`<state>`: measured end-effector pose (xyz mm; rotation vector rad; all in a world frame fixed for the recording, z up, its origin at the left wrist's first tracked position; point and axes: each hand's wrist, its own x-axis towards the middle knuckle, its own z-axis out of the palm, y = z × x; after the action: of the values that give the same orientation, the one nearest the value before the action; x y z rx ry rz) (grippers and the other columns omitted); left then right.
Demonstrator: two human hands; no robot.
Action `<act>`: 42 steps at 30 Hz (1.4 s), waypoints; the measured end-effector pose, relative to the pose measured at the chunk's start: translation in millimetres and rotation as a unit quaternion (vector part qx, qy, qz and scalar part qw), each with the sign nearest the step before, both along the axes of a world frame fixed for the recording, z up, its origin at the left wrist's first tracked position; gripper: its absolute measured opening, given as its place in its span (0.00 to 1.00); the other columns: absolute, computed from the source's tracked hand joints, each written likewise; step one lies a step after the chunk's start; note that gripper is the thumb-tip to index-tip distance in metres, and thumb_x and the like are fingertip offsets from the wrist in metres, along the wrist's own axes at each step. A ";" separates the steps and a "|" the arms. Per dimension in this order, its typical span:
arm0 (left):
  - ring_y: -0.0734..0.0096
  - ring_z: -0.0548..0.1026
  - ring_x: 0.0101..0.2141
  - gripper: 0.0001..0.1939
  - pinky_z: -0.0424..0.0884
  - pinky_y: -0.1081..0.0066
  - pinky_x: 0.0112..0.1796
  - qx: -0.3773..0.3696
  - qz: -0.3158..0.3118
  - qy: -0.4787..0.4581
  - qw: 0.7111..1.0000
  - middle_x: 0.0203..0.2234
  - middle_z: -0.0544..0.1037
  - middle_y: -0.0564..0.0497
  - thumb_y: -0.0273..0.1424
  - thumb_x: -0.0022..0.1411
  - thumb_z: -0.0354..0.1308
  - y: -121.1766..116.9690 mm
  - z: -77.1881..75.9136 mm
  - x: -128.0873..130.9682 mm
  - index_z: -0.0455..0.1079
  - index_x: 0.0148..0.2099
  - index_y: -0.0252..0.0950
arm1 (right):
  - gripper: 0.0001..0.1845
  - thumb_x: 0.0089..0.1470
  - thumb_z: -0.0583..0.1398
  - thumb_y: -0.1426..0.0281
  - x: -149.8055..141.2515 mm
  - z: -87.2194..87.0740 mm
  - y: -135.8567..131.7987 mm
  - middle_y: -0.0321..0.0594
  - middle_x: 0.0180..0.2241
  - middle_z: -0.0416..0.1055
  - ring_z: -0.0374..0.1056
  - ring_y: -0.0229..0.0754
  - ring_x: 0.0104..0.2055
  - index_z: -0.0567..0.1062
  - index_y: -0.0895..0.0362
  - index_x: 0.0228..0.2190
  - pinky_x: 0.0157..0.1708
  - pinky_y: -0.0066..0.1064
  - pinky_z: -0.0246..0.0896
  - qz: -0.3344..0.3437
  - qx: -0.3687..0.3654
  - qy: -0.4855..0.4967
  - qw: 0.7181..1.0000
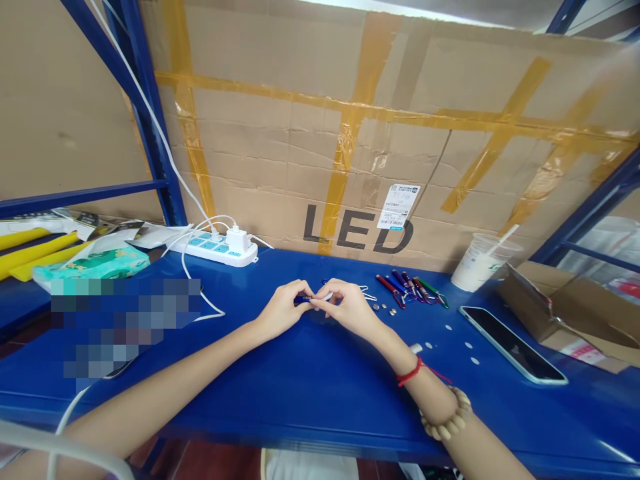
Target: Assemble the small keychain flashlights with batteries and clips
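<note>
My left hand (284, 310) is closed around a small dark-blue metal tube (302, 300), held just above the blue table. The fingertips of my right hand (347, 307) pinch together at the tube's right end. A small whitish bit shows between those fingers, too small to name. Just beyond the right hand lie thin white pieces (369, 293) and several small silvery button cells (384, 309). Further right is a cluster of slim coloured metal tubes with carabiner clips (410, 288).
Small white discs (469, 345) are scattered on the blue table (300, 393). A phone (513, 345), a drink cup with straw (480, 263) and an open cardboard box (575, 313) stand right. At left are a power strip (215, 249), white cables and a green tissue pack (93, 267).
</note>
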<state>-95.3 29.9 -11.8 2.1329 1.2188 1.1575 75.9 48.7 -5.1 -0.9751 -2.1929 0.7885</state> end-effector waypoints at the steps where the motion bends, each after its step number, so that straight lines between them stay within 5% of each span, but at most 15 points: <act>1: 0.74 0.69 0.31 0.05 0.63 0.75 0.33 0.003 0.003 -0.003 1.000 0.27 0.71 0.53 0.29 0.53 0.58 1.9 -0.7 -0.8 0.66 0.28 0.33 | 0.20 0.54 0.57 0.62 -0.5 -0.6 -0.1 0.39 0.36 0.59 0.56 0.13 0.24 0.72 0.70 0.34 0.22 0.01 0.48 -0.007 0.007 -0.009 1.000; 14: 0.74 0.71 0.31 0.06 0.65 0.74 0.35 -0.020 0.045 -0.048 0.998 0.27 0.74 0.53 0.30 0.51 0.61 0.0 -0.3 5.5 0.68 0.29 0.33 | 0.11 0.56 0.57 0.65 -0.1 17.6 -9.8 0.32 0.35 0.60 0.52 0.10 0.24 0.75 0.59 0.35 0.22 0.03 0.37 -0.109 0.079 -0.083 0.987; 20: 0.71 0.72 0.35 0.08 0.67 0.73 0.38 0.005 0.095 -0.109 0.990 0.32 0.75 0.50 0.34 0.51 0.61 3.0 2.3 1.2 0.74 0.34 0.37 | 0.18 0.58 0.54 0.61 12.3 21.5 -2.5 0.35 0.40 0.58 0.53 0.11 0.25 0.72 0.64 0.38 0.23 0.04 0.41 -0.189 0.157 -0.033 0.969; 24: 0.73 0.74 0.29 0.14 0.70 0.74 0.33 -0.051 0.091 -0.191 0.976 0.31 0.74 0.49 0.38 0.55 0.55 1.9 5.6 2.3 0.72 0.38 0.33 | 0.22 0.61 0.48 0.59 20.5 23.2 5.0 0.38 0.39 0.58 0.55 0.14 0.26 0.67 0.67 0.41 0.25 0.06 0.44 -0.222 0.167 0.008 0.961; 30: 0.76 0.72 0.20 0.21 0.70 0.75 0.20 -0.163 0.030 -0.258 0.952 0.28 0.68 0.52 0.45 0.55 0.52 -0.3 7.5 6.7 0.65 0.41 0.32 | 0.21 0.59 0.50 0.60 19.9 27.8 2.0 0.38 0.39 0.58 0.52 0.13 0.25 0.68 0.67 0.40 0.23 0.05 0.39 -0.220 0.142 0.018 0.965; 42: 0.72 0.74 0.29 0.14 0.71 0.75 0.30 -0.092 -0.023 -0.200 0.975 0.32 0.74 0.48 0.34 0.53 0.58 1.9 -4.9 11.0 0.71 0.41 0.31 | 0.30 0.51 0.57 0.51 15.0 15.5 5.8 0.42 0.36 0.60 0.55 0.16 0.22 0.74 0.70 0.35 0.21 0.05 0.51 -0.082 0.050 0.081 0.992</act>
<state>-84.3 31.8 -16.8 1.6794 1.0405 1.3177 91.0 54.5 10.4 -0.9910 -1.9658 0.6507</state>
